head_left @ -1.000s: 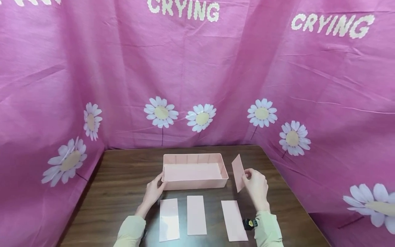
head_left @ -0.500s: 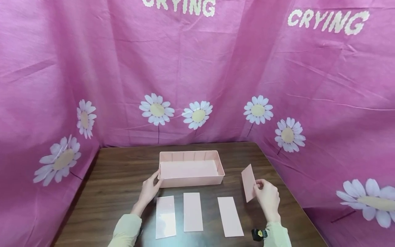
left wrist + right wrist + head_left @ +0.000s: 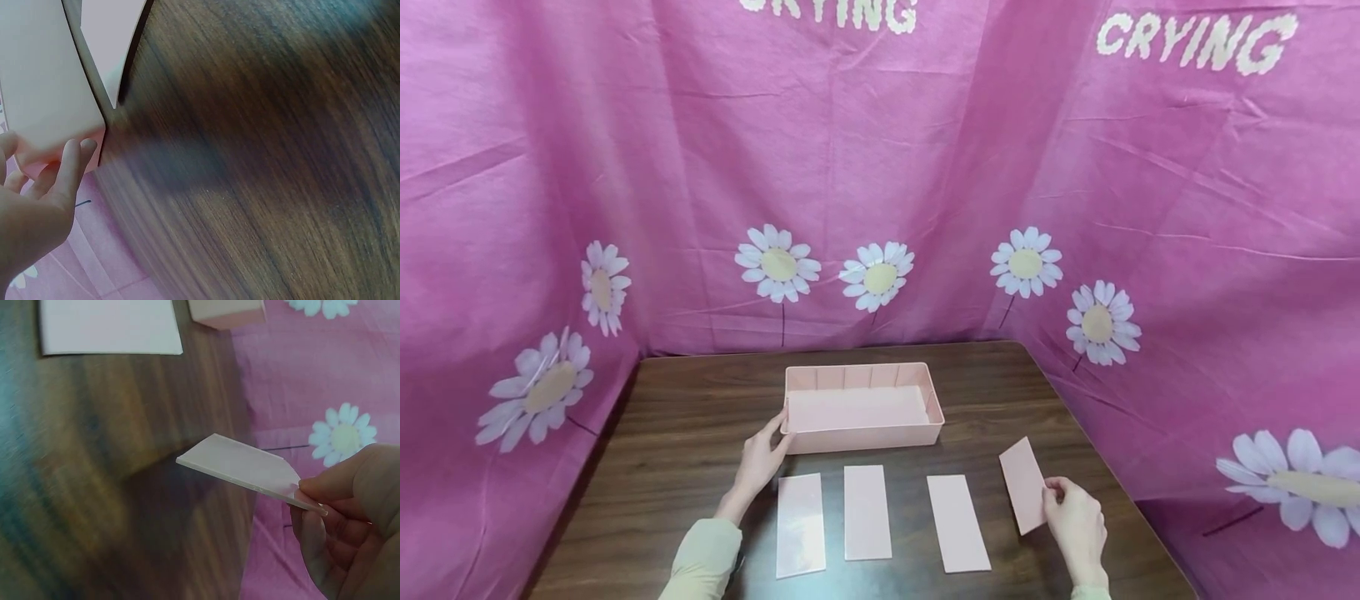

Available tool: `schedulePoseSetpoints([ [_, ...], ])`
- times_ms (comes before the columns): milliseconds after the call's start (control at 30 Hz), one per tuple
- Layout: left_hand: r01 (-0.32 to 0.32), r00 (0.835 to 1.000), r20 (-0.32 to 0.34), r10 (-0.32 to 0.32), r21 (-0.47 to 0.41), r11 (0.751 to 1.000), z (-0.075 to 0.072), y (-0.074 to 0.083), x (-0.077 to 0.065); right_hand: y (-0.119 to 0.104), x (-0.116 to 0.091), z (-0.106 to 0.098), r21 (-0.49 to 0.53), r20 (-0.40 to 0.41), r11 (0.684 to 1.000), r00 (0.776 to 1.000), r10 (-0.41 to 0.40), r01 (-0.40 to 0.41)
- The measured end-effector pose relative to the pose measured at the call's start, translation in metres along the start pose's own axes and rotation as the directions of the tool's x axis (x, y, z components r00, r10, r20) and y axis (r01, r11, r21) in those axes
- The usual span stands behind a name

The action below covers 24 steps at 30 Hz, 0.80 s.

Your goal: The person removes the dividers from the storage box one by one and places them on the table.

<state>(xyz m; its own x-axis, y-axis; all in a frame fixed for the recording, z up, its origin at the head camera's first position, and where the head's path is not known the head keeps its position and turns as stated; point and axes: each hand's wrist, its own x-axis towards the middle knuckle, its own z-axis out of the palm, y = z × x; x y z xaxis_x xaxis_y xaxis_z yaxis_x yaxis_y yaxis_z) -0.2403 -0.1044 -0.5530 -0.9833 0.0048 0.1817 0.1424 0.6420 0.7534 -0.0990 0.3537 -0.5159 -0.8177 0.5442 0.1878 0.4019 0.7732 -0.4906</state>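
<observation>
A shallow pink plastic box (image 3: pixel 868 439) stands on the wooden table, its top uncovered. My left hand (image 3: pixel 760 458) holds the box at its near left corner; in the left wrist view, bent fingers (image 3: pixel 70 164) lie against the end wall. Off to the right, my right hand (image 3: pixel 1077 521) pinches a thin pink divider panel (image 3: pixel 1024 487) by its right edge between thumb and fingers. The panel is tilted, and the right wrist view shows a shadow on the table beneath it. Three similar panels lie flat before the box: left (image 3: pixel 801 525), middle (image 3: pixel 867 512) and right (image 3: pixel 958 523).
The dark wood table (image 3: pixel 700 408) ends at a pink curtain (image 3: pixel 835 167) printed with daisies, which surrounds its back and sides. Slots line the far inner wall of the box. The right-hand flat panel lies slightly slanted.
My right hand has drawn the held panel away from the box, rightward and toward me, and the panel leans lower. The left hand stays at the box corner. The head view has shifted slightly.
</observation>
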Motion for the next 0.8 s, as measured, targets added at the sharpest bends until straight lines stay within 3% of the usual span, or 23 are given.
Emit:
schedulePoseSetpoints([
  [267, -0.018, 0.999, -0.029, 0.018, 0.002, 1.0, 0.0, 0.001, 0.0, 0.018, -0.009, 0.002, -0.015, 0.065, 0.999, 0.997, 0.041, -0.04],
  [800, 0.005, 1.0, -0.008, -0.005, 0.004, 1.0, 0.001, 0.0, 0.004, 0.055, -0.023, 0.023, -0.057, 0.171, 0.995, 0.982, 0.085, -0.076],
])
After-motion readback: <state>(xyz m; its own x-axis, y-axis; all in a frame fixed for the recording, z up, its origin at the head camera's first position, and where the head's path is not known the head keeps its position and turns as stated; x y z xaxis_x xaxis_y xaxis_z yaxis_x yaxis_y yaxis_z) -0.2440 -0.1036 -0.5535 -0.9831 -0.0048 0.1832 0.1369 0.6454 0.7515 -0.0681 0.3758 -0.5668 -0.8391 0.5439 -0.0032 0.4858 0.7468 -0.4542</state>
